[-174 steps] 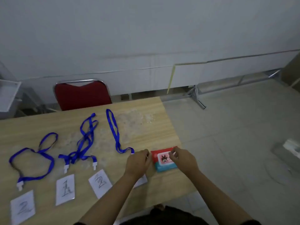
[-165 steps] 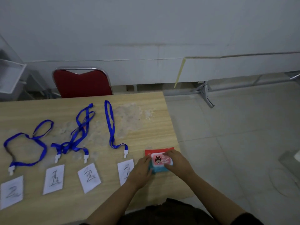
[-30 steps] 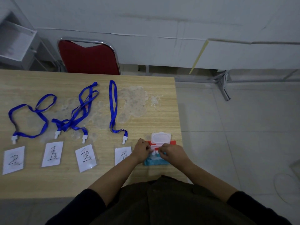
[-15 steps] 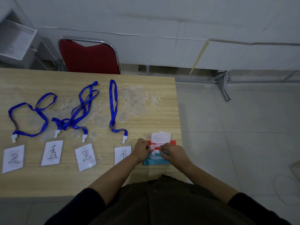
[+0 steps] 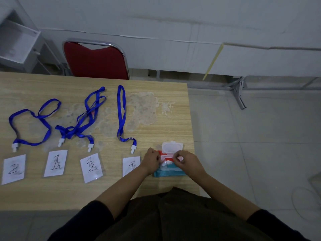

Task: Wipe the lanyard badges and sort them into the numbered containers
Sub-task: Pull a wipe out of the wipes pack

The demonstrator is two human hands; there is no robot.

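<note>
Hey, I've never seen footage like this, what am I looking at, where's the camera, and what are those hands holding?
There is no machine here: a person wears a camera on the head, so the one picture looks down at their own arms. A pale wooden table carries four blue lanyards with white paper badges, numbered by hand; the leftmost badge reads 2, the next reads 1. Near the table's right edge lies a red and teal wet-wipe pack with its white flip lid open. The left hand steadies the pack, while the right hand seems to pinch at the opening, probably drawing a wipe. A red chair stands behind.
</note>
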